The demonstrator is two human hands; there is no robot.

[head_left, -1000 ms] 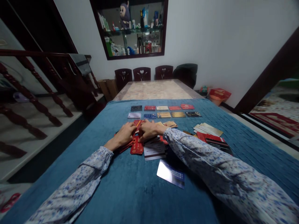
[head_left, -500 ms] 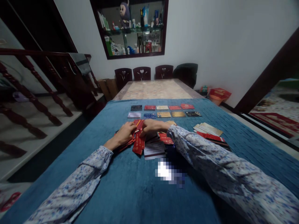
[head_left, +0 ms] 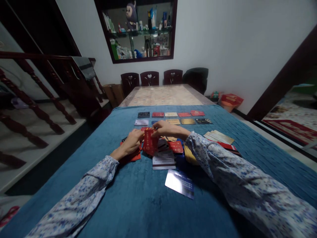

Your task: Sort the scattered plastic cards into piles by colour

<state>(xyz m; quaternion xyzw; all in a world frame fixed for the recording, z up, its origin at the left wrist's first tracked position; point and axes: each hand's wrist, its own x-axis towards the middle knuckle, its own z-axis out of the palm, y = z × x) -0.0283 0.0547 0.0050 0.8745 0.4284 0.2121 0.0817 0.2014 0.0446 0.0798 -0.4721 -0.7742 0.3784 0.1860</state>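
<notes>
My right hand (head_left: 165, 129) pinches a red bank card (head_left: 149, 141) by its upper right side, tilted up over a loose pile. My left hand (head_left: 131, 142) is curled over red cards (head_left: 134, 156), whose edges show beneath the palm; its fingertips are close to the raised card. In the pile lie a white card with a dark stripe (head_left: 163, 161), a red card (head_left: 176, 146) and a yellow card (head_left: 190, 155) partly under my right sleeve. A shiny blue-and-silver card (head_left: 179, 183) lies apart, nearer me.
Two rows of cards lie beyond the pile, among them a black card (head_left: 203, 121) and a gold card (head_left: 187, 121). A fanned group of cards (head_left: 219, 136) is at the right. A blue cloth (head_left: 133, 198) covers the near table; chairs (head_left: 150, 78) stand at the far end.
My right hand has lifted the red card and tilted it up, moving slightly away from me. The yellow card by my right sleeve now shows. My left hand has hardly moved.
</notes>
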